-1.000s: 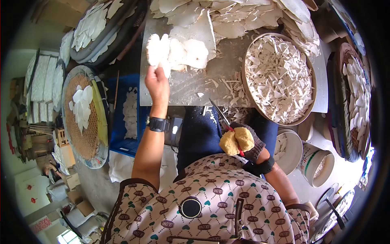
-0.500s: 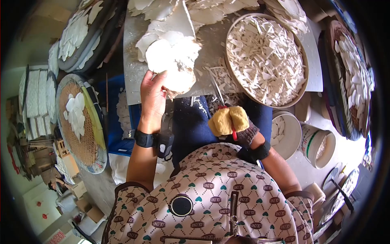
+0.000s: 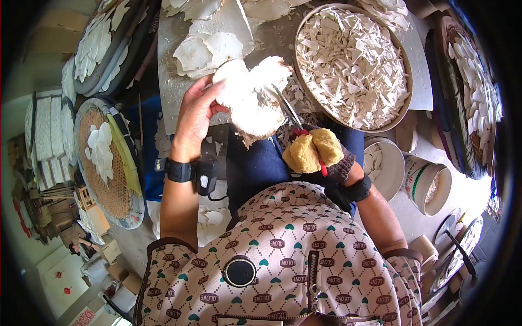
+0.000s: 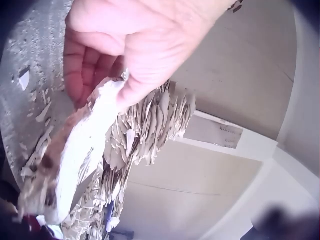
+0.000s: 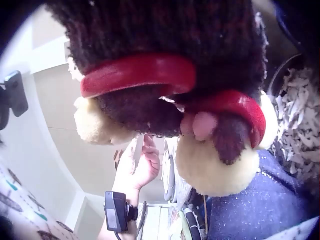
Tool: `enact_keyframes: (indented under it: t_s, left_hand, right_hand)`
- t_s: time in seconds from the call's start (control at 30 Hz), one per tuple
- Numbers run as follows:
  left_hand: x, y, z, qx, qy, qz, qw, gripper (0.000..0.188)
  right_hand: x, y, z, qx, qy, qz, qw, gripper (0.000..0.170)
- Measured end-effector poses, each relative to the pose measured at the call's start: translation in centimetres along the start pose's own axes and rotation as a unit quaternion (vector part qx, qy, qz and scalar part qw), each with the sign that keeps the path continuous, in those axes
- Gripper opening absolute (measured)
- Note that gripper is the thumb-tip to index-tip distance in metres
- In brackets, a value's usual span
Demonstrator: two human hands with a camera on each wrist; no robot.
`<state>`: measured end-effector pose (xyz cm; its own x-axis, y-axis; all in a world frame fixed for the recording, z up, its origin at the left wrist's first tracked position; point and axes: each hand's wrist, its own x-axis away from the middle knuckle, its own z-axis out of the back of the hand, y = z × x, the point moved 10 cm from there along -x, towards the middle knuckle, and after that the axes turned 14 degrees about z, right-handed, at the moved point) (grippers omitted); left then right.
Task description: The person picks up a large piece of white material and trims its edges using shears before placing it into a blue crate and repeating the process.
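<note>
My bare left hand (image 3: 197,111) pinches a flat white piece (image 3: 253,100) with an uneven, brownish edge, thumb on top. In the left wrist view the white piece (image 4: 80,150) is seen nearly edge-on, hanging from thumb and fingers (image 4: 75,60). My right hand (image 3: 340,163), in a dark knitted glove, holds scissors (image 3: 289,106) with red handles (image 5: 140,75). Yellow sponge padding (image 3: 312,151) is wrapped about the handles. The blades point up and left, their tip overlapping the right edge of the piece in the head view.
A round tray (image 3: 298,60) of white clippings sits on the metal table (image 3: 169,98). Other white pieces (image 3: 209,51) lie toward the table's back left. Pails (image 3: 389,179) stand at right by the knees. A woven tray (image 3: 89,138) stands at left.
My left hand has lifted the white piece off the table and brought it right, toward my lap and the scissors. The right hand stays near the lap, still holding the scissors.
</note>
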<state>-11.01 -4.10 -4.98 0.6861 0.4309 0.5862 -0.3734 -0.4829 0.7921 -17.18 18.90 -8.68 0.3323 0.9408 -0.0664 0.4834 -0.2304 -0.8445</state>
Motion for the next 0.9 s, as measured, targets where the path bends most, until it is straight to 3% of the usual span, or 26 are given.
enact_keyframes:
  t_s: [0.13, 0.17, 0.2, 0.27, 0.3, 0.4, 0.5, 0.57, 0.63, 0.7, 0.73, 0.77, 0.83, 0.9]
  left_hand:
    - [-0.2, 0.9, 0.0, -0.06, 0.01, -0.007, 0.998, 0.028]
    - [-0.1, 1.3, 0.2, -0.015, 0.017, -0.023, 0.999, 0.029]
    - [0.0, 1.3, 0.4, 0.03, 0.024, -0.039, 0.998, 0.029]
    - [-0.4, 0.9, 1.0, 0.095, 0.042, -0.075, 0.992, 0.032]
    - [-0.3, 0.4, 1.1, 0.12, 0.059, -0.081, 0.988, 0.037]
    - [0.1, -0.9, -0.2, 0.14, 0.095, -0.096, 0.981, 0.039]
    - [0.8, -1.2, -2.0, 0.134, 0.087, -0.133, 0.978, 0.051]
    - [1.1, -1.6, -2.9, 0.115, 0.088, -0.139, 0.98, 0.051]
    - [1.4, -2.2, -3.8, 0.099, 0.083, -0.134, 0.983, 0.05]
    - [1.6, -2.7, -4.4, 0.085, 0.075, -0.12, 0.986, 0.049]
    - [1.6, -2.9, -4.8, 0.07, 0.055, -0.113, 0.99, 0.049]
    - [1.6, -3.0, -4.9, 0.068, 0.049, -0.098, 0.992, 0.05]
    - [1.5, -3.3, -5.2, 0.065, 0.038, -0.069, 0.995, 0.052]
    - [1.9, -3.1, -4.9, 0.088, 0.067, -0.112, 0.987, 0.053]
  right_hand:
    - [0.1, 2.0, 1.2, -0.021, 0.042, 0.007, 0.999, 0.03]
    - [0.0, 3.2, 1.1, -0.202, 0.059, 0.003, 0.978, 0.03]
    - [-0.1, 4.3, 1.0, -0.377, 0.071, -0.002, 0.924, 0.03]
    - [0.1, 5.5, 0.9, -0.609, 0.07, -0.01, 0.79, 0.033]
    - [-0.5, 4.4, -0.2, -0.625, 0.053, -0.011, 0.779, 0.031]
    - [-0.6, 5.9, 0.3, -0.436, 0.05, 0.03, 0.898, 0.025]
    - [-1.5, 6.6, -0.3, -0.435, 0.059, 0.02, 0.898, 0.023]
    - [-2.0, 4.0, -0.6, -0.165, 0.031, 0.051, 0.984, 0.023]
    - [-2.4, 3.3, -0.8, -0.134, 0.034, 0.051, 0.989, 0.022]
    - [-2.7, 4.1, -0.9, -0.348, 0.067, 0.028, 0.935, 0.021]
    - [-2.8, 2.9, -0.5, -0.098, 0.023, 0.092, 0.991, 0.021]
    - [-2.8, 1.7, 0.0, 0.163, 0.008, 0.145, 0.976, 0.021]
    - [-2.7, 1.7, 0.1, 0.089, 0.027, 0.142, 0.985, 0.022]
    - [-2.7, 2.1, -0.2, -0.104, 0.064, 0.085, 0.989, 0.022]
